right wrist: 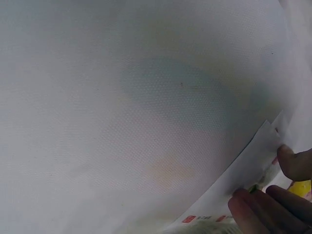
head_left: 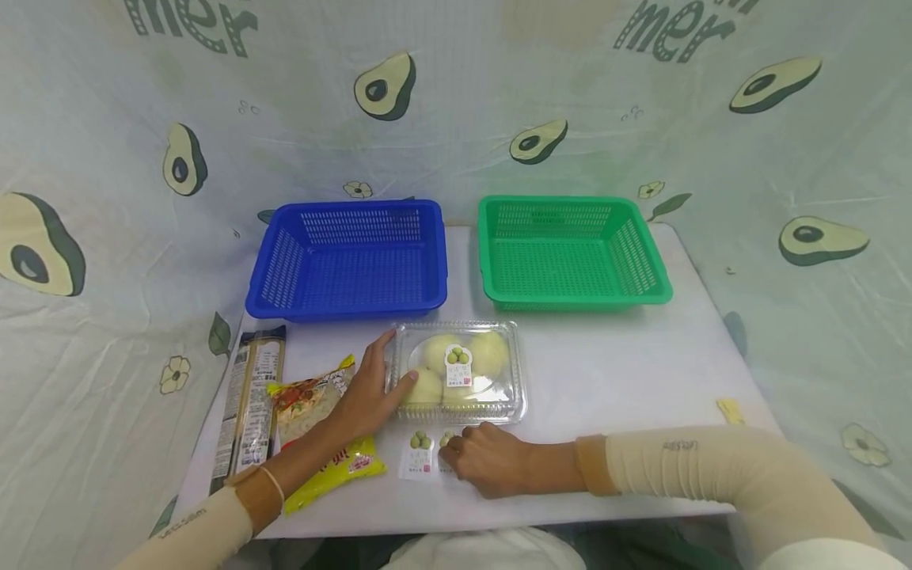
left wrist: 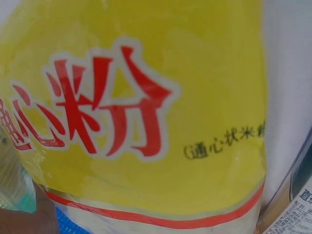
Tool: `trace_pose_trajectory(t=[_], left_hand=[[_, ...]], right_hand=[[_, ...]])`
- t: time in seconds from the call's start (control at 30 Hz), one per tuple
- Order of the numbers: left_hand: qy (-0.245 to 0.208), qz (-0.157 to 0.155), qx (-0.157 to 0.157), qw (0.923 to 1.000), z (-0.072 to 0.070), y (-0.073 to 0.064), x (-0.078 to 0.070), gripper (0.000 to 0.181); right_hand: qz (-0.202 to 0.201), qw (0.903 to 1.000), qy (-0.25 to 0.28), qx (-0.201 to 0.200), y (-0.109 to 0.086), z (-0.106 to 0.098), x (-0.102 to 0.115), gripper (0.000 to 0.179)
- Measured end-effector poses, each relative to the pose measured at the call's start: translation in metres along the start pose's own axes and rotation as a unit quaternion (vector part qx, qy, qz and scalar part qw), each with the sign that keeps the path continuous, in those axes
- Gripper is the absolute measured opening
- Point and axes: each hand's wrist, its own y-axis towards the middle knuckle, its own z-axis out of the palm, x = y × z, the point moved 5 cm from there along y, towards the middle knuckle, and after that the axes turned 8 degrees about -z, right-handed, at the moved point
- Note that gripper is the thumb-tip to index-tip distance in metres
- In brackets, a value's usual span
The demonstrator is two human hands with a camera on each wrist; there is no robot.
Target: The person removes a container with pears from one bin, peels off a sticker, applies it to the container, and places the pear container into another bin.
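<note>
A clear plastic clamshell box (head_left: 409, 352) lies on the table, holding several round pale-green fruits and bearing a fruit-printed label (head_left: 458, 366) on its lid. My left hand (head_left: 370, 396) rests against its left side, fingers stretched along the edge and thumb over the near left corner. Just in front of the box is a small white sheet of stickers (head_left: 419, 457) printed with green fruit. My right hand (head_left: 492, 459) pinches the right part of this sheet with curled fingers. In the right wrist view, thumb and fingertips close around the paper sheet (right wrist: 243, 165).
A yellow food bag (head_left: 349, 467) lies beneath my left forearm, with long dark-ended packets (head_left: 256, 404) left of it. Behind stand a blue basket (head_left: 349, 313) and a green basket (head_left: 577, 302). A small yellowish scrap (head_left: 730, 410) lies at the right table edge.
</note>
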Motion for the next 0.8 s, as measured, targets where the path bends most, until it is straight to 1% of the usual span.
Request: trace_pose_trajectory(t=[0.07,0.23,0.43,0.57,0.67,0.73,0.8], left_hand=[[-0.002,-0.003,0.002,1.0000,-0.001,-0.002,0.000,0.089],[-0.004,-0.008,0.006,0.9999,-0.001,-0.007,0.002,0.090],[-0.009,-0.008,0.009,0.9999,-0.001,-0.009,0.001,0.090],[-0.005,-0.013,0.012,0.9998,-0.002,-0.006,0.000,0.089],[-0.005,-0.007,0.011,0.9999,-0.004,-0.001,-0.004,0.089],[-0.007,-0.003,0.011,0.9999,-0.006,0.001,-0.006,0.090],[-0.007,-0.007,0.014,0.9999,-0.006,0.000,-0.005,0.090]], right_hand=[[-0.005,1.0000,0.000,0.006,0.002,-0.001,0.002,0.020],[0.000,0.9999,-0.004,0.014,0.002,-0.003,0.005,0.028],[0.001,0.9997,-0.023,0.004,0.000,-0.004,0.010,0.033],[-0.005,0.9996,-0.026,-0.007,-0.001,-0.004,0.007,0.032],[0.008,0.9999,-0.003,-0.009,-0.001,-0.005,0.000,0.029],[0.021,0.9995,0.024,-0.008,0.000,-0.006,-0.003,0.027],[0.023,0.9981,0.057,-0.004,0.000,-0.007,-0.004,0.028]])
